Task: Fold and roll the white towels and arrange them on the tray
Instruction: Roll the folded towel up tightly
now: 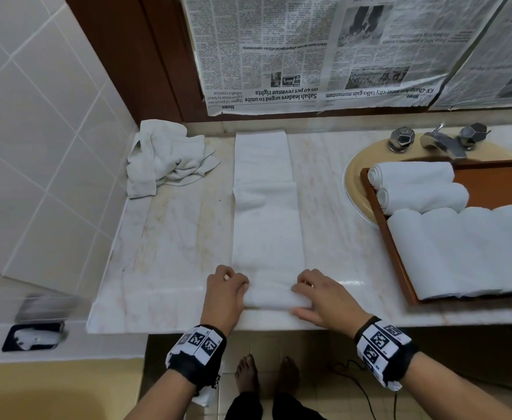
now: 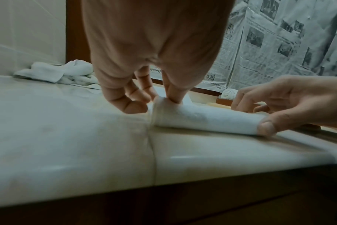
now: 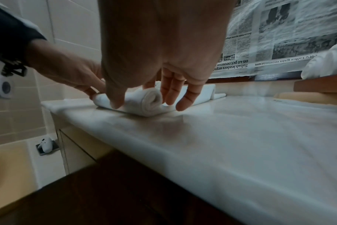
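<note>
Leftmost, a soap dish [image 1: 33, 336] sits on the tiled ledge beside the yellow tub [image 1: 51, 389]. Further right, at the back left corner of the marble counter [image 1: 173, 237], lies a crumpled pile of white towels [image 1: 167, 156], touching the tiled wall. Near the counter's middle, a long folded towel [image 1: 264, 207] stretches from the back edge toward the person, its near end wound into a short roll [image 1: 276, 295] close to the front edge. The left hand [image 1: 226, 291] grips the roll's left end, thumb pressing into the top and fingers curled down beside it, as the left wrist view shows. The right hand [image 1: 321, 298] holds the roll's right end, its thumb [image 2: 266, 127] against the front of the roll and its fingers [image 3: 185, 97] reaching down over the far side onto the flat towel. Right of the hands, a brown wooden tray [image 1: 397, 256] rests across the yellowish sink [image 1: 354, 183]. On the tray lie two rolled towels [image 1: 412, 184] side by side at the back, and in front of them a row of further white rolls [image 1: 466, 250] touching each other. Behind the tray stand the metal taps [image 1: 439, 139], and newspaper sheets [image 1: 309, 50] cover the wall above.
</note>
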